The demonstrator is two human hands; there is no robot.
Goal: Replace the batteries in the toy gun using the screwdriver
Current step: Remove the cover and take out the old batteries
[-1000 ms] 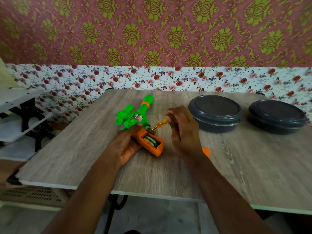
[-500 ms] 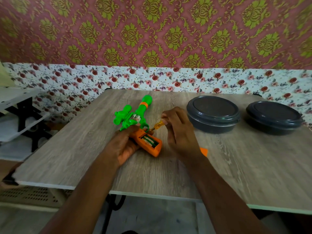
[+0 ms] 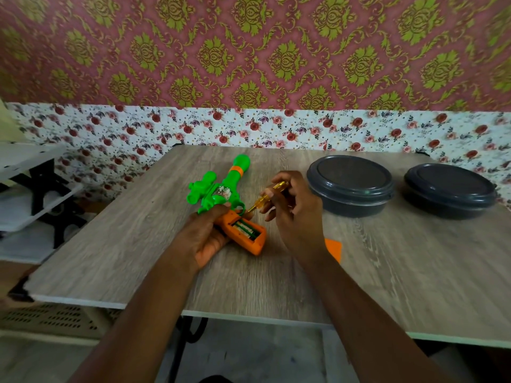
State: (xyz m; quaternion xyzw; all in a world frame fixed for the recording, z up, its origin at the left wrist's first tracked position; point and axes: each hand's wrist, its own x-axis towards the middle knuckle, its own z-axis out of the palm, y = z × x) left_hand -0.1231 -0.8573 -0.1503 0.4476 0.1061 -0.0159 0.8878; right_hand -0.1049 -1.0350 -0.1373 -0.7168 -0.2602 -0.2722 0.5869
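A green toy gun (image 3: 221, 186) with an orange grip lies on the wooden table (image 3: 387, 272). Its battery compartment (image 3: 246, 229) is open and batteries show inside. My left hand (image 3: 206, 234) grips the orange handle from the left. My right hand (image 3: 293, 214) holds a yellow-handled screwdriver (image 3: 265, 197), whose tip points down-left at the top of the grip near the trigger guard. An orange battery cover (image 3: 333, 248) lies flat on the table, partly hidden behind my right wrist.
Two dark grey lidded round containers (image 3: 349, 185) (image 3: 449, 190) stand at the back right of the table. A white shelf unit on a black frame (image 3: 33, 194) stands to the left. The table's near edge runs across the lower part of the view.
My right hand has shifted its hold on the screwdriver, so more of the yellow handle shows. The left hand and the gun have stayed in place.
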